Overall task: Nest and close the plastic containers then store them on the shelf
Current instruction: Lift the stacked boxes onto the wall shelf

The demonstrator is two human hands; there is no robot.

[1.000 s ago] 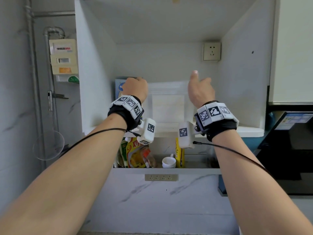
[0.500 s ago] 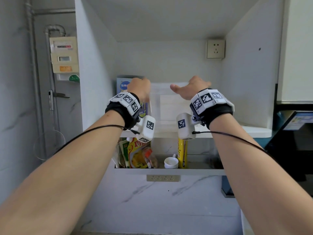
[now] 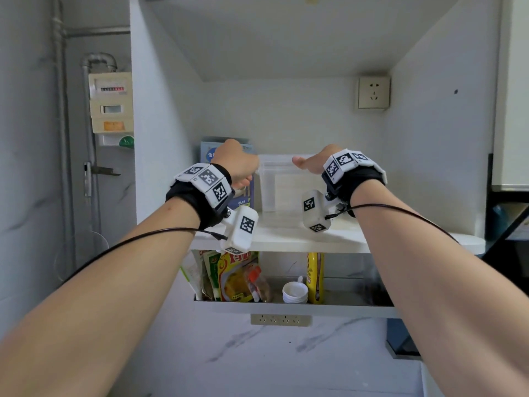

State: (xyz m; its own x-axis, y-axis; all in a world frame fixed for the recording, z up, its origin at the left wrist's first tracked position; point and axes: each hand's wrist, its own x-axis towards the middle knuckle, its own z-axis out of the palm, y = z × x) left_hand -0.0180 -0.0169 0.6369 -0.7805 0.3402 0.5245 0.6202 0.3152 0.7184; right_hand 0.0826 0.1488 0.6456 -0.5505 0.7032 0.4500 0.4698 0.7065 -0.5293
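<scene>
A clear plastic container [image 3: 286, 187] with its lid on stands upright on the white shelf [image 3: 286, 239], toward the back. My left hand [image 3: 237, 163] is curled against the container's upper left corner, thumb underneath. My right hand [image 3: 313, 163] lies palm down over the container's upper right edge, thumb pointing left and fingers spread. The fingertips of both hands are hidden behind the hands. Both wrists carry black bands with white marker blocks.
A blue carton [image 3: 245, 197] stands just left of the container, partly behind my left hand. Under the shelf, a tray holds seasoning packets [image 3: 237, 277], a white cup [image 3: 294, 292] and a yellow bottle [image 3: 315, 277]. A wall socket [image 3: 373, 93] sits at the upper right.
My right hand has turned from thumb-up beside the container to palm down over its top edge. Both hands sit lower against the container; my left hand has stayed at its left corner.
</scene>
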